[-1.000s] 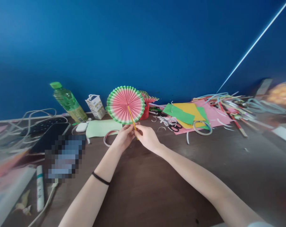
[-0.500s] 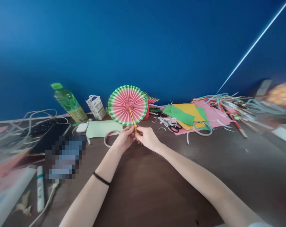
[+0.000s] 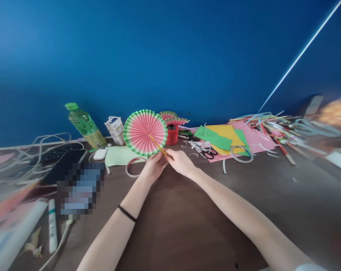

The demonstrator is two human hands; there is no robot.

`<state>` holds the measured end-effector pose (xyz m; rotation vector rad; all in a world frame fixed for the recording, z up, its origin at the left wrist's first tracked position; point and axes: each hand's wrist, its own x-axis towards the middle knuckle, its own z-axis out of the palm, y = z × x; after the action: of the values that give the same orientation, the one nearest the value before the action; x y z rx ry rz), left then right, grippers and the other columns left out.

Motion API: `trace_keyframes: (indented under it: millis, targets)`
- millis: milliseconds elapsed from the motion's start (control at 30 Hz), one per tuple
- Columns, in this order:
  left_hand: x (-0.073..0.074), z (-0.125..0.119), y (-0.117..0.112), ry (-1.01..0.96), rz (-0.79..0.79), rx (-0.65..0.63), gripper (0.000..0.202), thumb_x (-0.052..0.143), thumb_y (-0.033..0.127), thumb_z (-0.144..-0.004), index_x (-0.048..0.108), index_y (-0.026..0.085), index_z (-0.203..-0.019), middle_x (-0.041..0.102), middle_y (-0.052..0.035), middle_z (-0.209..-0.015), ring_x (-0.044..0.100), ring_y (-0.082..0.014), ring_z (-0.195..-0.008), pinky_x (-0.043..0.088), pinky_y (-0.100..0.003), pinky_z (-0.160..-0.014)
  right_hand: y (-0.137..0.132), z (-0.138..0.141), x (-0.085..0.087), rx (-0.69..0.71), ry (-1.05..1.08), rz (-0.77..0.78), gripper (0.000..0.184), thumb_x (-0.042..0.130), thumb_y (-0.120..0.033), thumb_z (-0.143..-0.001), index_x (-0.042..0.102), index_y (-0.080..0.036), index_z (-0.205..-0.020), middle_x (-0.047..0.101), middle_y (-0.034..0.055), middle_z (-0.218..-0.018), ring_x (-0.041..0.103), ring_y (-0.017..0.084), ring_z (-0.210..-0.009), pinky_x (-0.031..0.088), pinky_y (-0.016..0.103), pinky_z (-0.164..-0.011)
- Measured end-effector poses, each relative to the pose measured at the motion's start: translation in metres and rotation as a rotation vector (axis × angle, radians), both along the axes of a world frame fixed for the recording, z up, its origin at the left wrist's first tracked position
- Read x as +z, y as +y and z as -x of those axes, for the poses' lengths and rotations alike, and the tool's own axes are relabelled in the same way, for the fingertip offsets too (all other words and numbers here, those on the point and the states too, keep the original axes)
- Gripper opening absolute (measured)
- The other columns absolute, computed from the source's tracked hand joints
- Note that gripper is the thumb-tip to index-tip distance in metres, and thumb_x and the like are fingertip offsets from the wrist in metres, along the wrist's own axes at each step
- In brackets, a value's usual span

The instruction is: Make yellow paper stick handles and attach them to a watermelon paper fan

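Note:
A round pleated paper fan (image 3: 145, 132), pink with a green and white rim, stands up over the brown table (image 3: 187, 226). Its yellow stick handle (image 3: 158, 145) runs down to my hands. My left hand (image 3: 154, 168) and my right hand (image 3: 180, 162) meet at the lower end of the stick, both with fingers pinched on it. The fan leans to the left. A black band circles my left wrist.
A red cup (image 3: 172, 135) holding more paper fans stands behind. A green bottle (image 3: 86, 126), a small carton (image 3: 115, 130), a tape ring (image 3: 132, 166), a phone, cables and a glue stick (image 3: 52, 226) lie left. Coloured paper sheets (image 3: 224, 137), scissors (image 3: 208, 153) and paper strips lie right.
The fan has tilted to the left and dropped a little. Both hands stay pinched on the stick. The red cup behind now shows beside the fan.

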<state>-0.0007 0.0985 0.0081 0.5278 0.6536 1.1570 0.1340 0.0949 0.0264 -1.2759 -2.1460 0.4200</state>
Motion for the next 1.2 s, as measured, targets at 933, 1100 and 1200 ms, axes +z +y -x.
trace_keyframes:
  millis: [933,1100,1200]
  targets:
    - [-0.011,0.003,0.002,0.004,0.029,-0.046,0.017,0.049,0.013,-0.083,0.065,0.012,-0.09,0.067,-0.0088,-0.088,0.064,-0.0157,-0.086,0.043,-0.031,-0.088,0.122,-0.077,0.022,-0.444,0.028,-0.259,0.031,0.042,-0.023,-0.083,0.069,-0.01,-0.09,0.066,0.0075,-0.066,0.055,0.017,-0.056,0.039,0.025,-0.059]
    - [-0.011,0.005,0.001,0.003,0.036,-0.053,0.018,0.047,0.014,-0.084,0.065,0.011,-0.089,0.067,-0.0083,-0.085,0.064,-0.0152,-0.084,0.044,-0.03,-0.087,0.125,-0.075,0.016,-0.457,-0.043,-0.305,0.031,0.04,-0.02,-0.085,0.065,-0.012,-0.1,0.065,0.0118,-0.083,0.057,0.02,-0.073,0.038,0.027,-0.066]
    - [-0.011,0.006,0.001,0.001,0.04,-0.06,0.016,0.05,0.014,-0.083,0.064,0.012,-0.089,0.067,-0.0083,-0.085,0.064,-0.0151,-0.084,0.044,-0.03,-0.088,0.124,-0.074,0.009,-0.438,-0.082,-0.291,0.029,0.042,-0.02,-0.084,0.066,-0.014,-0.099,0.064,0.0111,-0.083,0.057,0.02,-0.073,0.038,0.027,-0.066]
